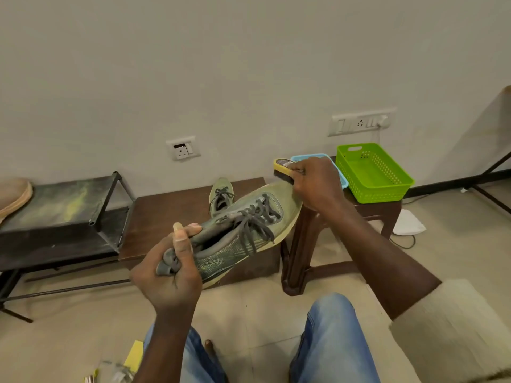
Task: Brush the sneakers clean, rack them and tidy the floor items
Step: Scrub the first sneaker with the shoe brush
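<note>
Knees (331,333) apart; left hand (168,272) is clenching the sneaker's (243,225) heel, right hand (318,186) gripping the brush (283,165) at its toe: brushing apparently underway, strokes due.

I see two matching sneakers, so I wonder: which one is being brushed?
The raised sneaker: the left hand grips its heel, the right hand holds a yellow brush at its toe. The other sneaker sits untouched on the brown table behind.

Grey-green sneaker (243,230) was off the floor, tilted, toe pointing far right, laces tied. Yellow-backed brush (283,165) met its toe. Second sneaker (220,193) stood on the brown bench (166,211) behind.
</note>
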`<state>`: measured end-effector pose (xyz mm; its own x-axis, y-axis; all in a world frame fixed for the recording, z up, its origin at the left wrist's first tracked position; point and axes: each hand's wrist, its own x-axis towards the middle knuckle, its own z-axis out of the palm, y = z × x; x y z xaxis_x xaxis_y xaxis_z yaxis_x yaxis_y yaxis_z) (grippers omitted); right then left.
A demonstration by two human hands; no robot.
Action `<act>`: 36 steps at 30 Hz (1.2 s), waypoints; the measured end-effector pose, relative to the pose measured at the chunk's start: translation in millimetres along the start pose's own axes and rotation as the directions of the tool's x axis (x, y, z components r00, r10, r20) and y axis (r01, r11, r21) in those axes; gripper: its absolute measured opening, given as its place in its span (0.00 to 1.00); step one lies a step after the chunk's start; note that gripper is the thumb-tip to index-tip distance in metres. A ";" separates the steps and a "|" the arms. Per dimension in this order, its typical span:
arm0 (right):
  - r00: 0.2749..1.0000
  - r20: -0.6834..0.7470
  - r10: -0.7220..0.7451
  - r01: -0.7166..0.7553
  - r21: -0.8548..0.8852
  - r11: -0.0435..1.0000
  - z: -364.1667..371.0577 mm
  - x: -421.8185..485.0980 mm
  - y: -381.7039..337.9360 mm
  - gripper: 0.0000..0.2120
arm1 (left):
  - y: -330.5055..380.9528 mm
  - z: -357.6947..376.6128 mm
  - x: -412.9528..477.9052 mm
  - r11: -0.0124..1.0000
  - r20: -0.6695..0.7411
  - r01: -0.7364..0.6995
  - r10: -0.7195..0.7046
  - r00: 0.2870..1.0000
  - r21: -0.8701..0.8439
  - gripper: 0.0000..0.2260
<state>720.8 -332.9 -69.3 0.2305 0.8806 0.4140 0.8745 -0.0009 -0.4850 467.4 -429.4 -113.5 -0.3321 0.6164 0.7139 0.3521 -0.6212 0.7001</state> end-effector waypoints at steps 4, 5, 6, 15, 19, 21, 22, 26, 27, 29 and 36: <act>0.989 0.020 -0.148 0.142 0.170 0.975 5.8 -39.0 -32.4 0.12 | -5.5 9.3 1.4 0.998 -0.050 0.060 -0.059 0.997 0.007 0.14; 0.975 0.009 -0.221 0.215 0.195 0.957 7.4 -56.8 -43.0 0.12 | -7.0 10.4 1.6 0.996 -0.072 0.087 -0.088 0.994 -0.018 0.15; 0.962 -0.011 -0.272 0.268 0.215 0.939 8.1 -73.1 -48.1 0.13 | -7.8 9.9 1.9 0.992 -0.088 0.113 -0.119 0.989 -0.064 0.16; 0.958 -0.243 0.154 -0.100 0.223 0.970 -0.9 -39.3 -15.4 0.15 | -4.7 20.0 0.8 0.896 -0.129 0.352 -0.395 0.909 -0.270 0.16; 0.970 -0.220 0.101 -0.031 0.303 0.953 12.8 -96.3 -56.8 0.20 | -7.4 30.9 -1.6 0.814 -0.162 0.450 -0.532 0.831 -0.366 0.16; 0.974 -0.226 0.022 0.053 0.318 0.947 15.5 -115.1 -69.3 0.22 | -3.6 32.8 3.3 0.772 -0.166 0.474 -0.580 0.797 -0.423 0.18; 0.969 -0.249 0.005 0.073 0.306 0.949 13.4 -109.2 -67.6 0.22 | -0.9 33.3 5.7 0.737 -0.166 0.488 -0.616 0.770 -0.467 0.21; 0.947 -0.233 0.220 -0.176 0.197 0.964 6.8 -43.2 -32.6 0.19 | 10.8 38.5 7.0 0.625 -0.173 0.522 -0.721 0.671 -0.581 0.26; 0.943 -0.215 0.252 -0.211 0.198 0.957 5.5 -34.3 -29.1 0.20 | 11.4 40.9 6.6 0.614 -0.169 0.525 -0.729 0.664 -0.589 0.26; 0.960 -0.157 0.231 -0.195 0.216 0.957 8.3 -42.6 -45.3 0.19 | 11.5 46.9 6.1 0.600 -0.182 0.535 -0.749 0.637 -0.595 0.26; 0.990 -0.082 -0.118 0.137 0.285 0.949 17.1 -114.1 -98.5 0.17 | -0.3 46.1 9.5 0.515 -0.257 0.557 -0.841 0.476 -0.652 0.14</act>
<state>601.0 -425.1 -82.0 0.1602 0.8327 0.5301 0.7392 0.2547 -0.6235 504.5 -401.0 -107.4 -0.6793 0.6914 -0.2461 -0.5741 -0.2917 0.7651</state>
